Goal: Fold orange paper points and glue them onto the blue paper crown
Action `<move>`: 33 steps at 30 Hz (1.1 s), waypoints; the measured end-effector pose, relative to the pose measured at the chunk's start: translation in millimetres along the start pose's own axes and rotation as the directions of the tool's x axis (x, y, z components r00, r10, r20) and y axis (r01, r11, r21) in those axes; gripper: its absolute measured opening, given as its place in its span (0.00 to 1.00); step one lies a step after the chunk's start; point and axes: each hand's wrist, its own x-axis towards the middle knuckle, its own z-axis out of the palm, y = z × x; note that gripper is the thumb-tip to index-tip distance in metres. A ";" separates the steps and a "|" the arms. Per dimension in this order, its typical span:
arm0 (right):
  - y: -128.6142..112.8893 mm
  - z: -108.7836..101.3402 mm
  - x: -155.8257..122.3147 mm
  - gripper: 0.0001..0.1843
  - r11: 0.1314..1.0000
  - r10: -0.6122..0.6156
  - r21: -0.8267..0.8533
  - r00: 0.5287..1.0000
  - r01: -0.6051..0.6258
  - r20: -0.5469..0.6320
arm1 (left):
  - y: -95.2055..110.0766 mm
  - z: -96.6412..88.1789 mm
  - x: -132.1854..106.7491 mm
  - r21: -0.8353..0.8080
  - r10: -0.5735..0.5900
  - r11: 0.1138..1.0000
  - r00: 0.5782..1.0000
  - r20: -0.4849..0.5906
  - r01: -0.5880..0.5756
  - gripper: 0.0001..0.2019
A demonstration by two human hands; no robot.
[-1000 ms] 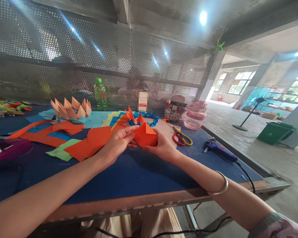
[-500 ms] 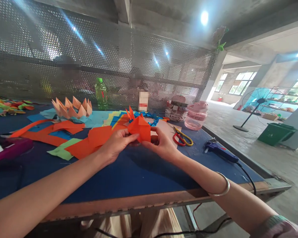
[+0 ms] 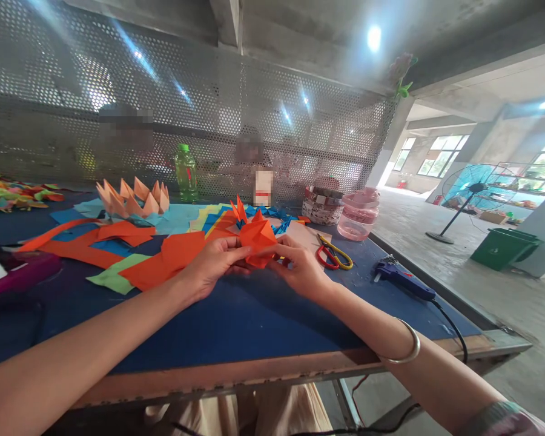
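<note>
A folded orange paper piece (image 3: 257,238) is held just above the blue table (image 3: 236,321), between both my hands. My left hand (image 3: 213,263) pinches its left side with thumb and fingers closed. My right hand (image 3: 300,266) grips its right side, fingers curled round the paper. A silver bangle (image 3: 404,348) sits on my right forearm. Flat orange paper sheets (image 3: 163,260) lie just left of my left hand.
Scissors with red and yellow handles (image 3: 331,253) and a blue glue gun (image 3: 402,277) with its cord lie to the right. Behind stand a pink jar (image 3: 356,215), a round tin (image 3: 321,204), a green bottle (image 3: 184,174) and a peach paper crown (image 3: 131,198). A perforated metal screen (image 3: 163,109) backs the table.
The orange piece was a broad flat-sided shape a second ago. It has been turned and pressed into a smaller, more creased form, and my hands have drawn closer together.
</note>
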 end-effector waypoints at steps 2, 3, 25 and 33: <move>0.9 0.1 0.8 0.12 1.000 0.016 0.017 1.000 -0.015 -0.016 | -0.3 -0.5 0.4 -0.004 0.005 1.000 1.000 0.025 -0.005 0.17; 1.6 0.3 1.2 0.11 0.999 0.028 0.033 0.999 -0.027 -0.025 | -0.5 -0.8 0.7 -0.015 0.007 1.000 0.999 0.037 -0.006 0.17; -1.6 0.4 3.3 0.12 0.966 0.167 0.213 0.983 -0.148 -0.072 | -3.5 -1.0 0.5 -0.080 0.026 0.996 0.999 -0.030 -0.028 0.14; 1.5 8.6 3.5 0.15 0.934 0.265 0.284 0.953 -0.216 -0.147 | -1.1 4.6 -3.7 -0.034 0.061 0.998 0.998 0.020 -0.060 0.19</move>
